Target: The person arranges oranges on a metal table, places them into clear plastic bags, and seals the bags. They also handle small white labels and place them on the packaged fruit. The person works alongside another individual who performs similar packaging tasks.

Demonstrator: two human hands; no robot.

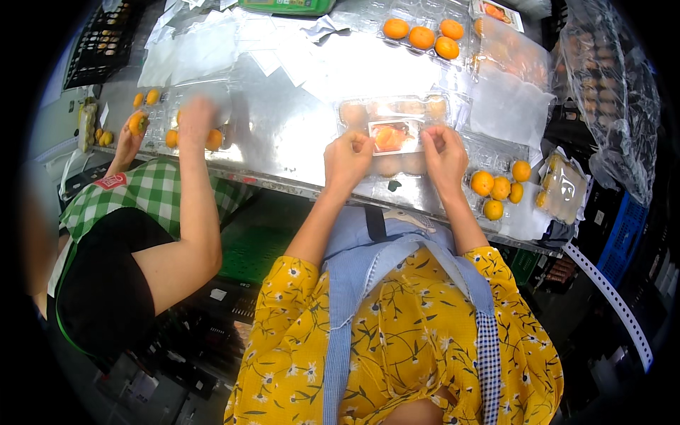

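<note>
My left hand (pixel 347 161) and my right hand (pixel 445 157) pinch the two side edges of a small label (pixel 394 137) with a picture of orange fruit on it. The label lies flat over a clear plastic clamshell pack (pixel 407 104), directly in front of me; whether it touches the lid I cannot tell. Glare and plastic blur the round orange fruits inside. Below the pack, by the table edge, lies a small dark green piece (pixel 394 185), perhaps a leaf.
Loose orange fruits (pixel 500 188) sit in a clear tray on the right, beside a filled pack (pixel 563 188). More fruits (pixel 422 37) stand in a tray further back. White sheets (pixel 191 60) and a green device (pixel 287 6) occupy the far side. At left, a co-worker's hands (pixel 129 142) handle fruit.
</note>
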